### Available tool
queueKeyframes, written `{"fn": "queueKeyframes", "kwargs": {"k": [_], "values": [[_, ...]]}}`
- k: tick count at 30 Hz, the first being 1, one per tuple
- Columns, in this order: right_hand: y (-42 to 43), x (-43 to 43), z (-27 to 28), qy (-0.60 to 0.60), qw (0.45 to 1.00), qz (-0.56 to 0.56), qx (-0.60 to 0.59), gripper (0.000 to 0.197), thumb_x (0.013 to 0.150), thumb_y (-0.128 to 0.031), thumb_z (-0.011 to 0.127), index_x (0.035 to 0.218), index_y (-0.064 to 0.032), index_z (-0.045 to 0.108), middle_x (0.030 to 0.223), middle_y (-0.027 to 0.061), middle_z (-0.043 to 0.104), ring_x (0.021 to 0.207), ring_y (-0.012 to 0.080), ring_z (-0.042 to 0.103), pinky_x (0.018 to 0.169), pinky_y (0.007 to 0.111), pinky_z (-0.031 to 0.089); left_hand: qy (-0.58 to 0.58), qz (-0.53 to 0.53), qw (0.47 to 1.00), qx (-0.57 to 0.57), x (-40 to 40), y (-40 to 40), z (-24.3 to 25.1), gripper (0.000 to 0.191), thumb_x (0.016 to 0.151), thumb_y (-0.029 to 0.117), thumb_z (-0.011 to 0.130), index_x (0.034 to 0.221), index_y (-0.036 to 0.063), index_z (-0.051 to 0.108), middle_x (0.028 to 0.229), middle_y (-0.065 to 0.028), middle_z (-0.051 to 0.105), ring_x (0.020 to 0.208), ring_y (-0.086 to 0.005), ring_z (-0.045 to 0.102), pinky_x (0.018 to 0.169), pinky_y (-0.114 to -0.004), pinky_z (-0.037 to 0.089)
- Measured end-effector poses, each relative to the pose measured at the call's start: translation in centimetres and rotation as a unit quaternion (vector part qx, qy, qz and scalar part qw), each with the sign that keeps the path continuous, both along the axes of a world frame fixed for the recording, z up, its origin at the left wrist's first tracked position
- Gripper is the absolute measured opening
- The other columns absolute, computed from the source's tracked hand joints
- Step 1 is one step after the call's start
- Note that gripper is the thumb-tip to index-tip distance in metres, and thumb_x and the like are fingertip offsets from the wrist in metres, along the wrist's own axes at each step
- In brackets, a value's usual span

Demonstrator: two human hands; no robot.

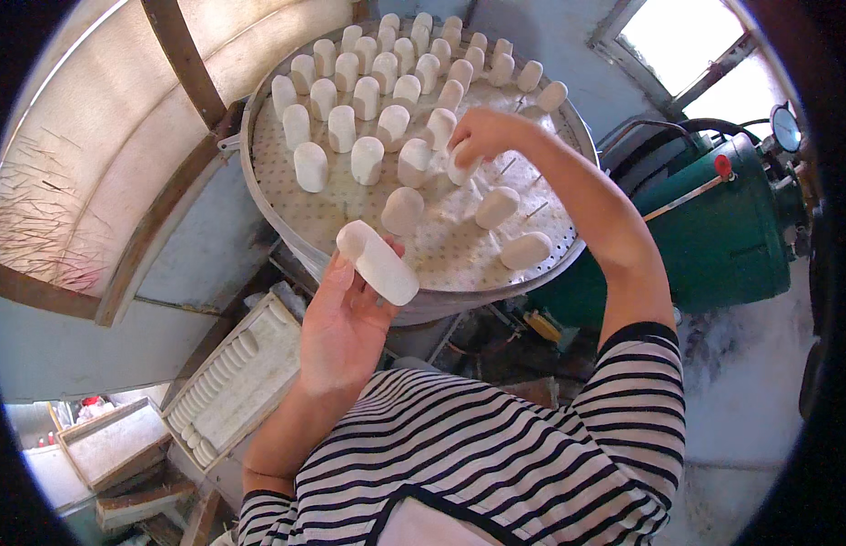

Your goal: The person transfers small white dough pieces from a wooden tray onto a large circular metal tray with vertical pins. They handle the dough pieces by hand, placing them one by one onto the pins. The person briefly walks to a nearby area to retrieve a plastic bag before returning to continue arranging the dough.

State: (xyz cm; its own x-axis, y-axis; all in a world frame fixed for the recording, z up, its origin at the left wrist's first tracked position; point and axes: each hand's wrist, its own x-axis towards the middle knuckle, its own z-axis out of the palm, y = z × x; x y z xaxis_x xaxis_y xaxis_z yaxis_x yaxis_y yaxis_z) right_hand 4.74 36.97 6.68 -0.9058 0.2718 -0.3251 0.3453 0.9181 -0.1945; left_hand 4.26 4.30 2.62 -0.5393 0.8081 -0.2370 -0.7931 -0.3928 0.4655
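Note:
A white, rounded oblong piece (378,263) of chalky look lies across the fingers of my left hand (348,321), in front of a big round perforated metal tray (450,263). My right hand (488,136) reaches over the tray, fingers closed around the top of another white piece (462,167) that stands on it. Many like pieces stand upright in rows on the left and far parts of the tray. Toward the right, one piece (498,208) and another (525,250) lean outward. Thin metal pins (537,209) stick up bare between them.
A wooden-framed tray (235,392) holds a row of similar white pieces, low on the left. Beyond my right arm stands a green tank (723,225) with a red-handled lever (722,166) and a round gauge (785,127). A wood-framed translucent panel (89,170) curves at the left.

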Motion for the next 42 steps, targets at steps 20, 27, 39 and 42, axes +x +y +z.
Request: {"fn": "queueKeyframes", "kwargs": {"k": [20,27,39,42], "values": [[8.1,6.8,0.5,0.04,0.999,-0.02,0.028,0.041,0.06,-0.024,0.078,0.095,-0.0028,0.073,0.094,0.0163,0.071,0.086,0.028,0.067,0.082,0.035,0.05,0.081,-0.024,0.996,0.043,-1.9,-1.1,-0.8,0.03,0.095,0.007,0.051,0.124,0.0005,0.054,0.1,-0.0105,0.063,0.087,-0.0205,0.064,0.082,-0.035,0.054],[0.8,7.7,2.0,0.244,0.948,-0.194,0.063,0.047,0.084,-0.012,0.066,0.129,-0.0014,0.056,0.128,0.0125,0.059,0.111,0.023,0.06,0.096,0.033,0.047,0.135,0.182,0.974,-0.014,-7.0,-12.3,-5.5,0.022,0.097,0.01,0.049,0.115,0.0023,0.058,0.095,-0.0088,0.062,0.085,-0.0182,0.062,0.078,-0.031,0.052],[-35.3,-2.1,-33.6,-0.013,0.891,-0.16,-0.424,0.031,0.084,-0.02,0.073,0.107,-0.0013,0.064,0.089,0.0071,0.068,0.081,0.014,0.065,0.072,0.028,0.051,-0.131,0.301,0.858,-0.396,-8.7,-31.8,-35.2,0.035,0.089,0.011,0.059,0.121,-0.0014,0.053,0.094,-0.007,0.062,0.083,-0.0163,0.06,0.075,-0.029,0.047],[-38.6,-8.1,-46.2,-0.026,0.933,-0.135,-0.334,0.048,0.076,-0.03,0.078,0.11,-0.0004,0.061,0.095,0.0142,0.067,0.086,0.0275,0.065,0.078,0.038,0.051,-0.18,0.216,0.85,-0.446,-4.9,-34.9,-39.3,0.044,0.09,0.019,0.061,0.128,-0.0014,0.049,0.104,-0.0127,0.062,0.09,-0.0216,0.061,0.08,-0.035,0.051]]}}
